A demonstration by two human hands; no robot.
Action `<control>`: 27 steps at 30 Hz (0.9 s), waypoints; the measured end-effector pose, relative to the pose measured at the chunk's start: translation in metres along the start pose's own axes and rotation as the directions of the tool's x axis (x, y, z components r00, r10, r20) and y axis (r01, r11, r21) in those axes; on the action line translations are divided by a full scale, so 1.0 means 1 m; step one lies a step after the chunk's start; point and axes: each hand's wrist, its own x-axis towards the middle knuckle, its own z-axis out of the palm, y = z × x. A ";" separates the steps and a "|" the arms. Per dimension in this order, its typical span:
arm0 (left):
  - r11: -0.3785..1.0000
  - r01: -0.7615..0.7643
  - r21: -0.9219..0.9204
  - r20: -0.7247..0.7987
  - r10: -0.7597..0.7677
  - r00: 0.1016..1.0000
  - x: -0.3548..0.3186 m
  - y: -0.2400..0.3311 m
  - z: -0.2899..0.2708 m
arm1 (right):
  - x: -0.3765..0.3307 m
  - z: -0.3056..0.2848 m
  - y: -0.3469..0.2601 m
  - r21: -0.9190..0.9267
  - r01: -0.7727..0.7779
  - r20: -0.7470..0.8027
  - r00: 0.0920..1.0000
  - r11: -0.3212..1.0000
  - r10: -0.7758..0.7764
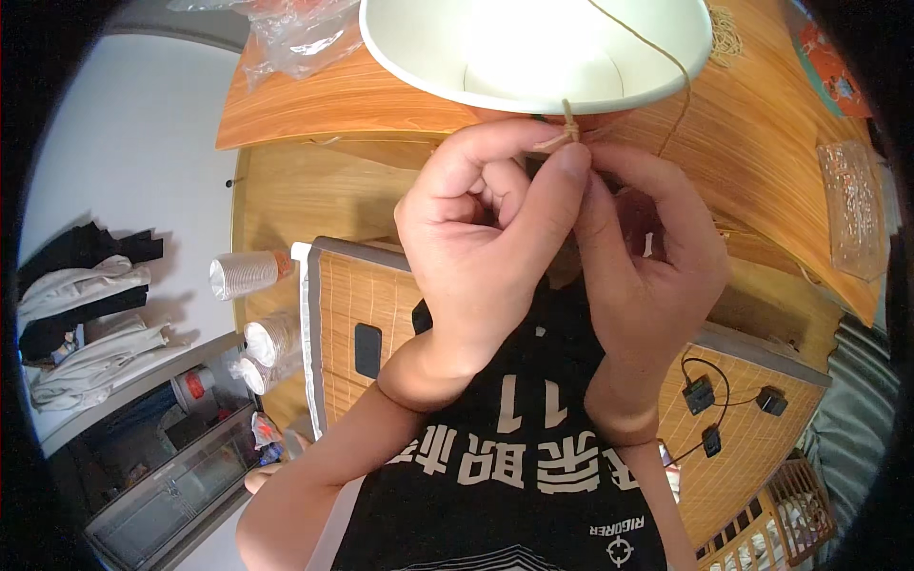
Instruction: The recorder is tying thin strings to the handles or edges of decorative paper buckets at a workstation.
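A white paper bowl [533,48] is held up close to the camera at the top of the view. A thin tan twine [682,86] runs across the bowl and down to a small knot [568,124] at its rim. My left hand [486,238] pinches the twine at the knot between thumb and forefinger. My right hand [638,257] sits against the left one, its fingertips pressed on the same twine just right of the knot. Both forearms rise from the lower edge over a black shirt.
A wooden table [324,105] lies beneath, with a crumpled clear plastic bag [295,33] at the top left and a clear packet [850,205] at the right. Stacks of paper cups [249,274] lie at the left. Small black devices with cables [705,395] rest on a woven mat.
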 end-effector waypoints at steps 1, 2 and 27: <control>1.000 0.001 0.001 -0.001 -0.001 1.000 0.000 0.000 0.002 | 0.000 0.000 0.001 0.001 -0.001 0.001 1.000 1.000 0.001; 1.000 0.004 0.003 -0.005 -0.004 1.000 0.000 0.001 0.003 | 0.000 0.001 0.002 -0.017 0.026 -0.011 1.000 1.000 -0.026; 0.953 0.291 -0.083 0.056 -0.288 0.956 0.002 0.022 -0.003 | -0.006 0.006 0.001 -0.339 0.343 -0.060 0.921 0.876 -0.384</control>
